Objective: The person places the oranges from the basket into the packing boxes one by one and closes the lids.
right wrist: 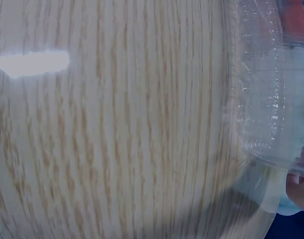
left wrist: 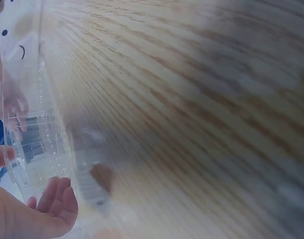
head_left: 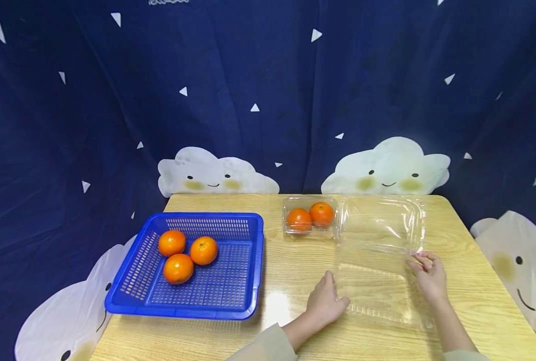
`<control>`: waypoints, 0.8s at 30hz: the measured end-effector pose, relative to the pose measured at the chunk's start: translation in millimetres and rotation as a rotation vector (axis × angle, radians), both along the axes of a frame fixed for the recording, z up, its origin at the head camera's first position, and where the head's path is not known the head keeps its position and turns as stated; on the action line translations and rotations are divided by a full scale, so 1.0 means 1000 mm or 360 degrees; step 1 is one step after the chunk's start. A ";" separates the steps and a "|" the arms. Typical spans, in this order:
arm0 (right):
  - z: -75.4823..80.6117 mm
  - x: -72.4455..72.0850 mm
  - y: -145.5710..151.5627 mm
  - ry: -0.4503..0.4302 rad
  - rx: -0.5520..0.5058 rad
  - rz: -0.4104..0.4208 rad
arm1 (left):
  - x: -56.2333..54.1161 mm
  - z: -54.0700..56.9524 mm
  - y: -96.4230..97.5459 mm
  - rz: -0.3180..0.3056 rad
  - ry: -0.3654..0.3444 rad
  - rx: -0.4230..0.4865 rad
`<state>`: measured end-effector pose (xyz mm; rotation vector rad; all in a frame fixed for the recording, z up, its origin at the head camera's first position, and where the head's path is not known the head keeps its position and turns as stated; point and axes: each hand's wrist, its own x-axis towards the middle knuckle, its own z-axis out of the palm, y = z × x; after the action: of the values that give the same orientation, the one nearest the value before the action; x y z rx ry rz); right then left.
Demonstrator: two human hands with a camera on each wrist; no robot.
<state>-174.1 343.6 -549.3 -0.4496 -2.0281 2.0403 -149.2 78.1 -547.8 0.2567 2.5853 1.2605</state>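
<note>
A clear plastic clamshell container (head_left: 376, 296) lies open on the table, its near half blurred and its shiny far half (head_left: 380, 223) spread toward the back. My left hand (head_left: 325, 303) grips the left side of the near half. In the left wrist view the thumb (left wrist: 1, 157) is at the upper rim and the fingers (left wrist: 57, 204) are lower on the wall. On the other side, my right hand (head_left: 429, 278) pinches the right edge near the fold between the halves. Only its fingers (right wrist: 293, 181) show at the container's corner in the right wrist view.
A blue plastic basket (head_left: 184, 314) with three oranges (head_left: 178, 268) stands on the left of the wooden table (head_left: 277, 260). At the back middle, a clear box (head_left: 287, 200) holds two more oranges (head_left: 321, 214), right beside the far half. A dark blue curtain (head_left: 232, 75) hangs behind.
</note>
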 end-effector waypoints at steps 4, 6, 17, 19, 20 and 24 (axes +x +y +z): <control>-0.001 -0.001 -0.003 0.0024 0.0016 0.0059 | 0.002 0.003 -0.005 0.0011 -0.0008 -0.0029; -0.002 -0.002 -0.005 0.0030 0.0023 0.0074 | 0.002 0.004 -0.007 0.0014 0.0005 -0.0036; -0.001 -0.009 -0.025 0.0030 0.0124 0.0145 | 0.004 0.004 -0.024 0.0048 -0.0011 -0.0015; 0.000 -0.009 -0.028 0.0023 0.0146 0.0158 | 0.004 0.003 -0.026 0.0045 -0.0015 -0.0001; 0.001 -0.010 -0.030 0.0019 0.0176 0.0157 | 0.004 0.003 -0.027 0.0042 -0.0014 0.0006; 0.002 -0.014 -0.037 -0.0005 0.0232 0.0176 | 0.004 0.002 -0.033 0.0050 0.0011 -0.0007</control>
<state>-187.9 307.1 -546.9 -0.3203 -2.2306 1.9342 -145.7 45.5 -545.7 0.2212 2.6073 1.2666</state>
